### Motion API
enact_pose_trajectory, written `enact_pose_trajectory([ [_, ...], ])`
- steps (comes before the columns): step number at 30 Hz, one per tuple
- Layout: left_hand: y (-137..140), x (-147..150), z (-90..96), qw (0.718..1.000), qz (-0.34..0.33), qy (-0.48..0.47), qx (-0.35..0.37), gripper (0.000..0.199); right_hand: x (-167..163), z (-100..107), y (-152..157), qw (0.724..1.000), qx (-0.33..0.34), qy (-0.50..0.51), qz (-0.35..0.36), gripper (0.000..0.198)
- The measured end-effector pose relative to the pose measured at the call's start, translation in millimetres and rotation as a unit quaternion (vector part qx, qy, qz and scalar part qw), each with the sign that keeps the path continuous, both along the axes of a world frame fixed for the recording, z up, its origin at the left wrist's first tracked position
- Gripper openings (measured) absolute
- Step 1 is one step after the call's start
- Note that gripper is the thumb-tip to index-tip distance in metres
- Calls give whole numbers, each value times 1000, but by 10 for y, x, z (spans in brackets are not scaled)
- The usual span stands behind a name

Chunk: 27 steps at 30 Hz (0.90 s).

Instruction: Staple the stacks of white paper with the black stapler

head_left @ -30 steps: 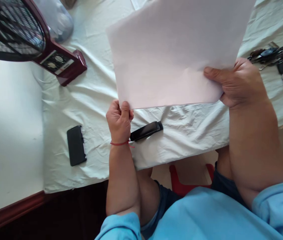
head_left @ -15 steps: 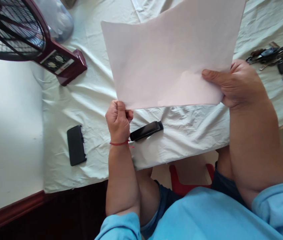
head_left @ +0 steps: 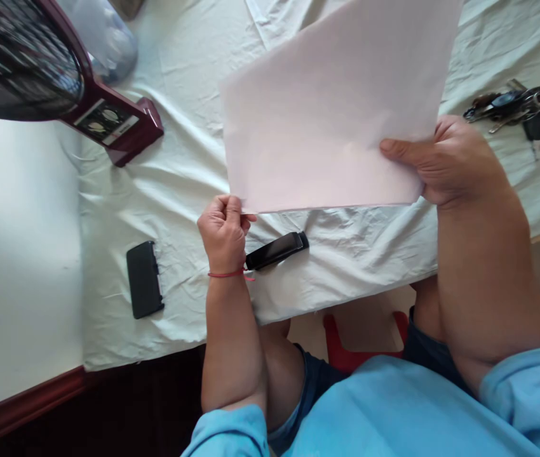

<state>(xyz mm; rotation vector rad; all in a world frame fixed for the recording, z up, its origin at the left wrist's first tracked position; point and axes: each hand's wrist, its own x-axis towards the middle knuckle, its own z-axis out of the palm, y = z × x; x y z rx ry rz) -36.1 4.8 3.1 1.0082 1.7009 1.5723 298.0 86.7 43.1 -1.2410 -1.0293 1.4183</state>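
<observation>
Several white sheets of paper [head_left: 327, 127] are held up above the table, their near edges showing as thin layers. My left hand [head_left: 225, 231] pinches the near left corner between thumb and fingers. On the right side, my right hand [head_left: 451, 162] grips the paper with its thumb flat on top and the other fingers hidden underneath. Below the paper, close to my left wrist, a black stapler [head_left: 277, 250] lies on the cloth.
A white cloth [head_left: 179, 184] covers the table. At the left lies a black phone case [head_left: 145, 279]; behind it stands a dark red fan [head_left: 124, 130] with a plastic container [head_left: 112, 47] beyond. A bunch of keys [head_left: 518, 108] lies at the right.
The far left corner of the paper has swung inward to the right, so its left side looks narrower. My left hand has shifted slightly down and left; the right keeps its grip.
</observation>
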Motion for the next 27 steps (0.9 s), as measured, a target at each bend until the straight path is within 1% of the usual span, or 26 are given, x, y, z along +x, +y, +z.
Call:
enact_pose_trajectory([
  [2, -28, -8, 20, 999, -14, 25, -31, 27, 9, 34, -5, 1000, -15, -19, 7, 30],
  [4, -61, -21, 34, 994, -48, 55, -84, 25, 40, 61, -4, 999, -29, -33, 9, 26],
  [7, -101, -49, 48, 974, -116, 107, -160, 22, 129, 69, 7, 997, -45, -62, 31, 18],
  [9, -118, -68, 63, 960, -153, 147, -181, 22, 204, 51, 19, 994, -50, -83, 58, 16],
  [12, -138, -83, 101, 944, -199, 184, -189, 24, 305, 22, 35, 990, -49, -105, 83, 18],
  [15, -162, -74, 141, 936, -226, 184, -197, 22, 374, 34, 42, 987, -54, -117, 97, 19],
  [20, -208, -42, 137, 941, -226, 169, -188, 21, 462, 137, 30, 978, -85, -159, 107, 17],
  [23, -261, -47, 156, 945, -198, 196, -169, 24, 528, 174, 23, 974, -89, -174, 111, 19],
  [25, -316, -70, 217, 946, -187, 216, -156, 29, 573, 172, 27, 974, -90, -170, 122, 21],
  [26, -347, -89, 260, 943, -199, 221, -148, 31, 594, 165, 32, 974, -87, -167, 127, 23],
  [27, -377, -110, 307, 938, -227, 223, -138, 33, 611, 155, 37, 974, -84, -163, 133, 25],
])
